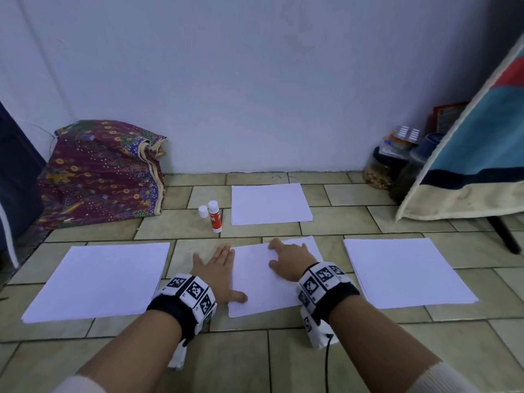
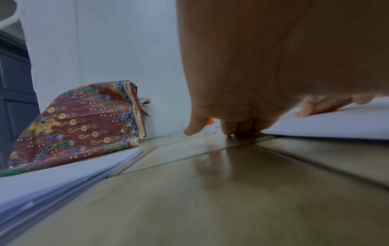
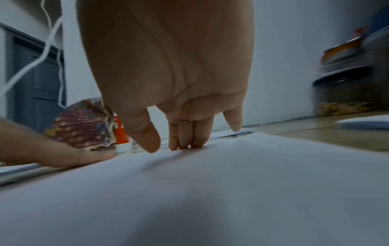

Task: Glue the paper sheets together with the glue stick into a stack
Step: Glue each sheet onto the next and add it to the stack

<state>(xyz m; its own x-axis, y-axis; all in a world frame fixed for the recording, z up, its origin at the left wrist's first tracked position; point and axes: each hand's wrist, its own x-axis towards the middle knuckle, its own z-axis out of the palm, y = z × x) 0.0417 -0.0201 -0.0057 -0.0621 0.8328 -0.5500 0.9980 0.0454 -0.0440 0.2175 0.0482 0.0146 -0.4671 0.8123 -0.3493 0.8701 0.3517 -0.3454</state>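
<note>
white middle sheet [image 1: 263, 279] lies on tiled floor [image 1: 283, 358]; left hand [image 1: 215, 272] flat at its edge, right hand [image 1: 289, 260] presses fingertips [image 3: 183, 141] on it, grasping nothing.

Two bare forearms, each ending in a bare hand: left hand [image 1: 217, 275], right hand [image 1: 287, 258]. Each wrist carries a black fabric band ringed with white square tiles printed with black-and-white coded markers: left wristband [image 1: 185, 300], right wristband [image 1: 323, 285]. A thin black cable [image 1: 327, 364] hangs from the right band. White sleeve cuffs [image 1: 450, 377] show near both elbows.
</note>
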